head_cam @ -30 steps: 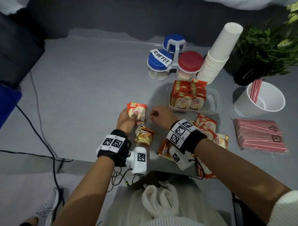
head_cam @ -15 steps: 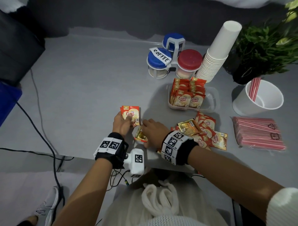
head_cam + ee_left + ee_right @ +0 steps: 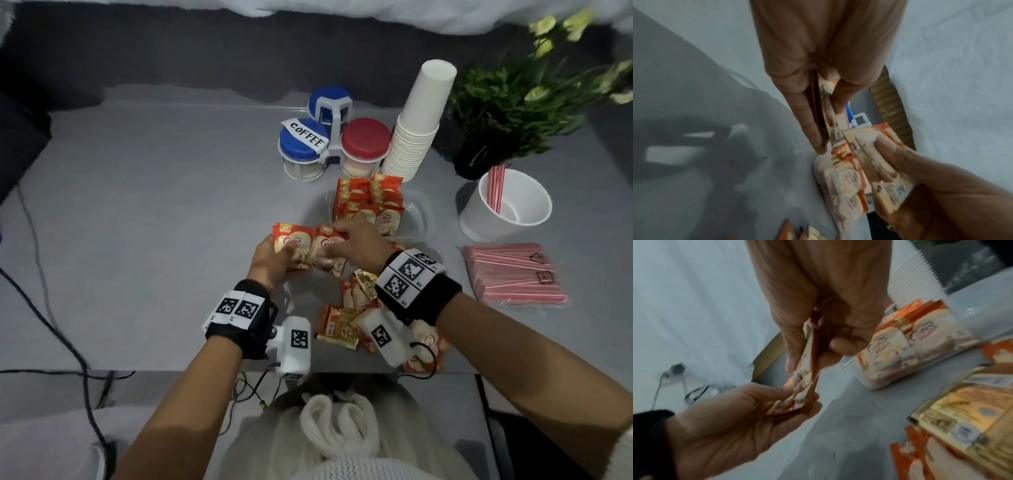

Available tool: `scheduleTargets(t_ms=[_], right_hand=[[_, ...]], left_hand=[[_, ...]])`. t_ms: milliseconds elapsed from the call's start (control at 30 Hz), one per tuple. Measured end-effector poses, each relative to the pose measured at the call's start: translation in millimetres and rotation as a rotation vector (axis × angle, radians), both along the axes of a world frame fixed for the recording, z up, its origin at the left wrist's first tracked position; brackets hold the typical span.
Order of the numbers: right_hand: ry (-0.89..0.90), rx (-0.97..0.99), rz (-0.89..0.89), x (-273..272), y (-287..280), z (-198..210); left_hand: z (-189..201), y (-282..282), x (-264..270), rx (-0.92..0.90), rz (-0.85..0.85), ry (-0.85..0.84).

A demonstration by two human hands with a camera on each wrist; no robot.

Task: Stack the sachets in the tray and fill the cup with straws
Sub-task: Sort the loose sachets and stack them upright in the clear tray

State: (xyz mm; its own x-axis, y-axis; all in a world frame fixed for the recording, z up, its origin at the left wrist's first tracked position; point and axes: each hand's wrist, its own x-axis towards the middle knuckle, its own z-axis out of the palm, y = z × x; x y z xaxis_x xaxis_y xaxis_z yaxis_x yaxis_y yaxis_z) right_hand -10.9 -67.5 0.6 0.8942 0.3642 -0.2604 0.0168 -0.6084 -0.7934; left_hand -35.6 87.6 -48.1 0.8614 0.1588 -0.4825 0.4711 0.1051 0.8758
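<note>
Above the table's middle my left hand (image 3: 274, 255) pinches a small stack of orange creamer sachets (image 3: 291, 241), thumb on the front. Beside it my right hand (image 3: 346, 245) pinches another sachet (image 3: 327, 248) whose edge meets the left stack. In the left wrist view the left-hand sachets (image 3: 827, 104) sit between thumb and fingers, the right-hand sachet (image 3: 869, 155) close by. The clear tray (image 3: 419, 214) just beyond holds rows of upright sachets (image 3: 368, 202). Loose sachets (image 3: 342, 325) lie under my right wrist. The white cup (image 3: 510, 207) at right holds a few red-striped straws (image 3: 496, 186).
A flat pack of red straws (image 3: 513, 274) lies at the right. Behind the tray stand a jar rack labelled COFFEE (image 3: 329, 137), a leaning stack of paper cups (image 3: 416, 126) and a potted plant (image 3: 507, 102). Cables (image 3: 68, 342) hang off the left front edge.
My right hand picked a sachet from the loose pile and lifted it up to the left hand's stack. Both hands moved away from me, toward the tray.
</note>
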Motion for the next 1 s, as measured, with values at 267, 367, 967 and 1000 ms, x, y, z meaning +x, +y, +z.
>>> scheduleTargets(t_ms=[267,367,967,1000], right_hand=[[0.102,0.175,-0.300,14,-35,-8],[0.131,0.289,-0.346,18,-44,-1],[0.109,0.528,-0.631,41,-79,5],[0.069,0.472,-0.611,41,-80,4]], left_hand=[[17,-37,16,-0.035,-0.234,-0.071],[20,-44,20,-0.030,-0.279,-0.082],[32,-85,43,-0.011,-0.368,-0.069],[32,-89,45,-0.028,-0.367,-0.069]])
